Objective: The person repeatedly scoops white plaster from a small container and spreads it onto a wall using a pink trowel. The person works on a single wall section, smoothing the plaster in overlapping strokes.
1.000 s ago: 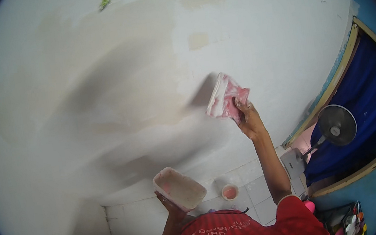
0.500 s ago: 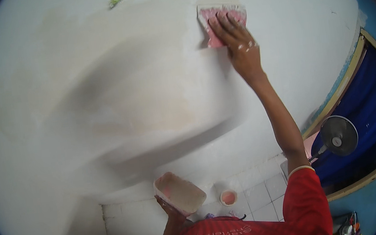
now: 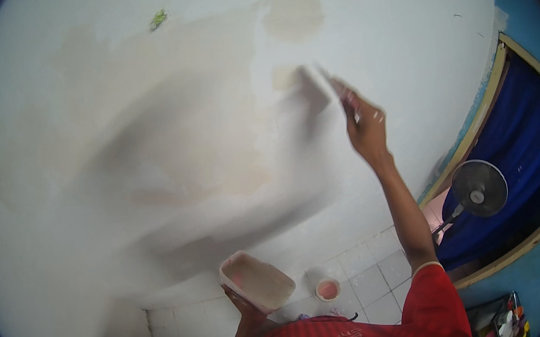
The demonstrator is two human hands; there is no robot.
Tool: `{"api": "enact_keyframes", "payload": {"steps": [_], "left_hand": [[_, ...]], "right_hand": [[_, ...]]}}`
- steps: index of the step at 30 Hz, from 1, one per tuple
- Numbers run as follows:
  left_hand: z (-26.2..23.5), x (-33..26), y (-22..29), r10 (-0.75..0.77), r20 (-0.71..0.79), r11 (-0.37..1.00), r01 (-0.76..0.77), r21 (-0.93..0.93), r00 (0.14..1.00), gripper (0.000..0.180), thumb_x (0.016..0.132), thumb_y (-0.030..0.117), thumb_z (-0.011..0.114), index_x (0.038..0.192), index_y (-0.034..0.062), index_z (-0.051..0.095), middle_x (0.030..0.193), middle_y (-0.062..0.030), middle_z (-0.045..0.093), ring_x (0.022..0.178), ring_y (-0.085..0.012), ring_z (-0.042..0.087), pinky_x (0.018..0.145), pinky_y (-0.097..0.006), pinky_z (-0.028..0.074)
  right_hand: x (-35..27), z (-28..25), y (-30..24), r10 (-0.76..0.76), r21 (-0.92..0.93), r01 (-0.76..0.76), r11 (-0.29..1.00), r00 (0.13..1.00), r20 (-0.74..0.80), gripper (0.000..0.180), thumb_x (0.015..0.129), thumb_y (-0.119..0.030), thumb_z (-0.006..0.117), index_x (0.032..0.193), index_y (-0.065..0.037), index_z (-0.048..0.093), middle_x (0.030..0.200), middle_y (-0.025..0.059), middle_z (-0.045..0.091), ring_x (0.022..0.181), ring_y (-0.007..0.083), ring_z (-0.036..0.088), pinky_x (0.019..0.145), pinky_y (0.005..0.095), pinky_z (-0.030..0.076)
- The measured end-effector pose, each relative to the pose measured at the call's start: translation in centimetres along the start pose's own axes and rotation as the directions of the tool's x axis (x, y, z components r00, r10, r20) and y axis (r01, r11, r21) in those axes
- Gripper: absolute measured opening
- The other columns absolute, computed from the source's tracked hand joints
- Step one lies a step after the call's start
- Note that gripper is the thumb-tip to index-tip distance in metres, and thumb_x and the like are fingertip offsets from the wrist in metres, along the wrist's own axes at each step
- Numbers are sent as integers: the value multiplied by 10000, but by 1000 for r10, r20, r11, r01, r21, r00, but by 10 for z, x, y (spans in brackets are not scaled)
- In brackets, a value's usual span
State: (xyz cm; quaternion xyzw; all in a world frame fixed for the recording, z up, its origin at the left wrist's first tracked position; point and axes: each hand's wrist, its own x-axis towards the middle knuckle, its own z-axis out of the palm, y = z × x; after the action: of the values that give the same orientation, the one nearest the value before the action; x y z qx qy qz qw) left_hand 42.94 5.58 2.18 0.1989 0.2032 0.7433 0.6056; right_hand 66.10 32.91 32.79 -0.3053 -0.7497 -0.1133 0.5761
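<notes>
In my right hand (image 3: 369, 131) is a flat putty spreader (image 3: 329, 80), now seen almost edge-on and slightly blurred. It tilts away from the white wall (image 3: 362, 42), and its shadow falls on the wall just to its left. White smears mark the knuckles of this hand. Down at the lower middle, my left hand (image 3: 241, 303) supports a shallow rectangular plastic tub (image 3: 260, 283) from its left side and underneath. Pale paste coats the tub's inside, with a pinkish tint toward its left. Beige, damp-looking patches (image 3: 294, 12) show on the wall above and left of the spreader.
A small round bucket (image 3: 327, 289) with pink contents stands on the white floor tiles (image 3: 378, 283). To the right are a standing fan (image 3: 479, 188) and a dark blue curtain (image 3: 529, 137) in a yellowish frame. A green tuft (image 3: 158, 19) sticks out of the upper wall.
The spreader has gone from lying flat against the wall to edge-on, lower in view, as my right hand turned. A beige patch it partly covered now shows. The tub stays held.
</notes>
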Motion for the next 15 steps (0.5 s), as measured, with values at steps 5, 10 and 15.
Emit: {"api": "enact_keyframes", "payload": {"steps": [5,10,15], "left_hand": [[-14,-16,-29,5,-41,1000,-4,10,999,941,941,891,188,1591,238,381,1466,-85,544,1338,-322,555,1121,-553,461],[-32,-16,-25,-101,-57,991,96,-88,993,979,907,922,202,1576,238,408,1456,-95,559,1324,-340,569,1092,-588,474],[-50,-15,-11,-123,-47,986,116,-118,991,983,903,926,203,1566,231,417,1475,-92,545,1340,-345,557,1088,-606,468]], "right_hand": [[73,-19,7,-25,-164,-18,986,967,-253,283,1037,-94,574,1287,-8,674,906,247,731,830,436,719,739,469,570],[92,24,8,-91,-477,-72,876,946,-310,392,988,-67,599,1371,-129,653,850,171,744,747,368,722,662,466,549],[42,68,-79,-73,-200,33,979,977,-199,577,858,73,651,1383,-168,657,1093,140,770,877,335,745,705,445,568]]}}
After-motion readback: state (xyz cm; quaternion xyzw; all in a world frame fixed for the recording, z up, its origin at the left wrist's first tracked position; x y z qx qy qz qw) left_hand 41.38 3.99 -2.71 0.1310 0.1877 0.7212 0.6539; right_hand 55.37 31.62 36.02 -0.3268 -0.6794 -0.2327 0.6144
